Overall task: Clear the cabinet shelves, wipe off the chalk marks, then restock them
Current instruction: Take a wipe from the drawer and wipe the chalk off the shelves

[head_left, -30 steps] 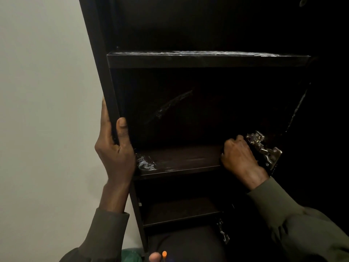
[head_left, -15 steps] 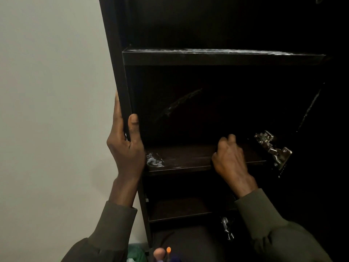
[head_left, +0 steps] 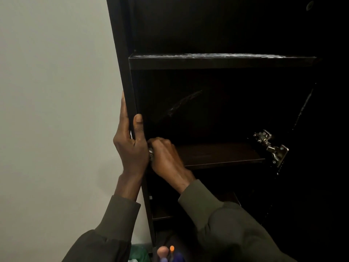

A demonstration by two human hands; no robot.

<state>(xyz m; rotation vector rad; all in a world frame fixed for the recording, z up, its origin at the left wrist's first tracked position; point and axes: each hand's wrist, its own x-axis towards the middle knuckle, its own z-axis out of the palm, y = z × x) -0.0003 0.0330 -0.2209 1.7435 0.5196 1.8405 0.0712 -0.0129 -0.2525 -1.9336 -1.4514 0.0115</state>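
Wiping a cleared cabinet shelf [head_left: 217,154]

Left hand [head_left: 132,148] grips the side panel [head_left: 122,72]; right hand [head_left: 166,157] fisted, contents unclear. Upper shelf [head_left: 222,62] chalky.

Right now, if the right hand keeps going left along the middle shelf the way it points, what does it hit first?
Likely the left hand: the right hand is curled at the left end of the middle shelf, knuckles almost against the left thumb, which wraps the cabinet side panel. The panel sits just behind; depth is unclear.

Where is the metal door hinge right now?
In the head view, the metal hinge sits on the cabinet's right side, level with the middle shelf, just past its right end.
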